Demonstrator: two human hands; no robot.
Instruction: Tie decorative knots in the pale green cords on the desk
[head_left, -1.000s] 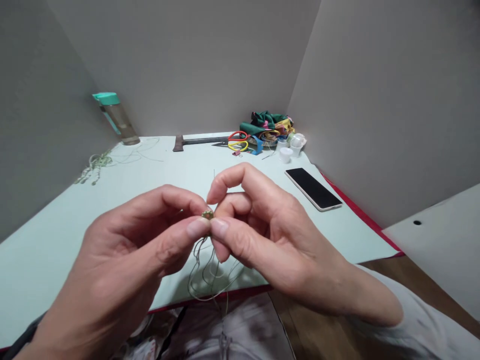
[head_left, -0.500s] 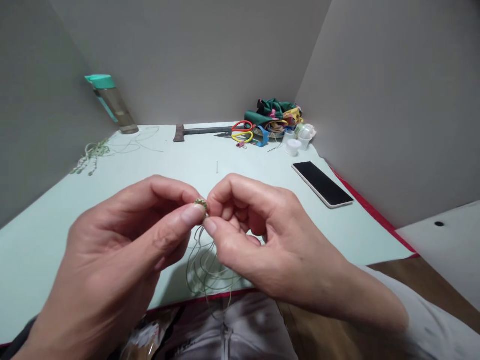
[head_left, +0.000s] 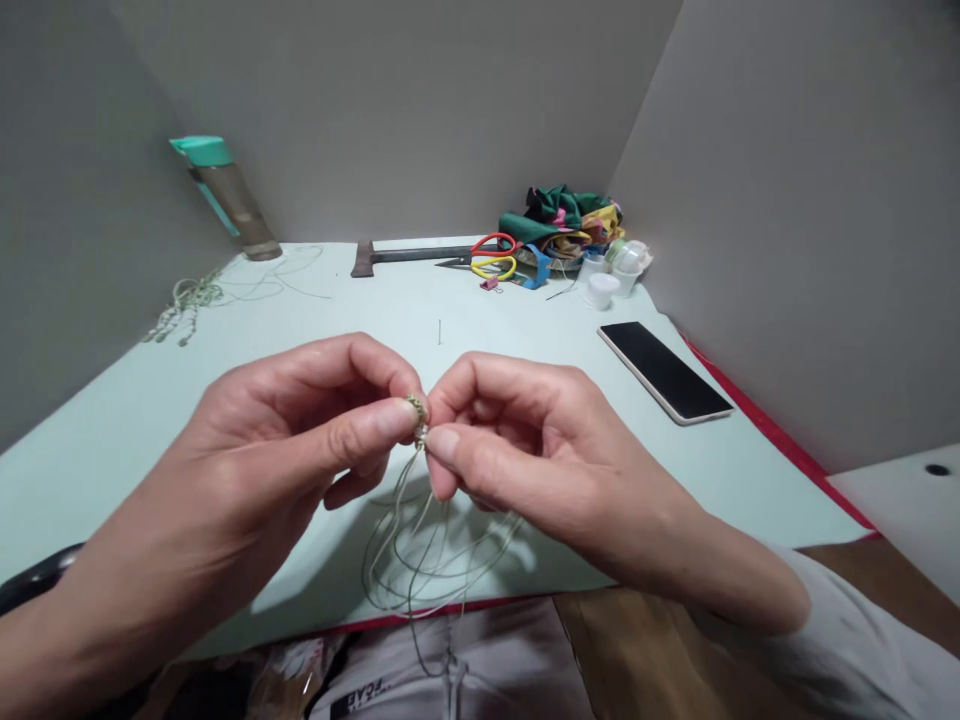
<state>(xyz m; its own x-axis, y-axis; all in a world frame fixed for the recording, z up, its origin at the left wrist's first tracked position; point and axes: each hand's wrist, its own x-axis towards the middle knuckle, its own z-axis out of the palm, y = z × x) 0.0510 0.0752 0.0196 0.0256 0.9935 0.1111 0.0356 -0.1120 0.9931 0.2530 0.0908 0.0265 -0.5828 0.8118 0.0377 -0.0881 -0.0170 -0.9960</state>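
With your left hand (head_left: 300, 440) you pinch a small green knotted piece (head_left: 414, 402) between thumb and forefinger, above the near part of the table (head_left: 187, 430). Your right hand (head_left: 540, 450) has its thumb and fingers closed on the lower end of this piece. Below it, thin cords (head_left: 397, 555) hang in loose loops. The phone (head_left: 664, 370) lies to the right, apart from your hands.

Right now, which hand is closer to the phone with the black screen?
Right. The right hand is to the left of the phone and a bit nearer the person; the left hand is farther left, beyond the right one.
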